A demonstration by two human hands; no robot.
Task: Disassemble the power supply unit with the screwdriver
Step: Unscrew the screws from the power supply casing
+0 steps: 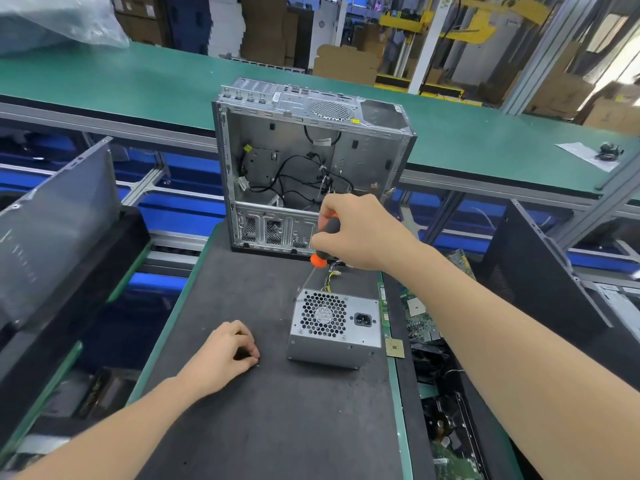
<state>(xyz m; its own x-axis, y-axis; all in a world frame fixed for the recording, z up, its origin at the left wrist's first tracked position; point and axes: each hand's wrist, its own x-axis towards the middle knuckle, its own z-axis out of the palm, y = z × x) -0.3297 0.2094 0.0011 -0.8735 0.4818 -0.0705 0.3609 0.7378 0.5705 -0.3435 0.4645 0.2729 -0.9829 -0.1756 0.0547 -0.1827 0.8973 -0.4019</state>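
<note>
Screw-removal stage. The boxy grey metal power supply unit (335, 327) sits on the dark worktop (263, 427), fan grille facing the viewer. The right hand (360, 233) is closed around the orange-and-black screwdriver (320, 247), its tip at the unit's far-left top corner. The left hand (225, 355), well left of the unit, pinches something too small to identify. Judged next: seat the tip squarely and turn. The open grey computer case (311, 164) stands just beyond; green circuit boards (420, 320) crowd the right edge.
</note>
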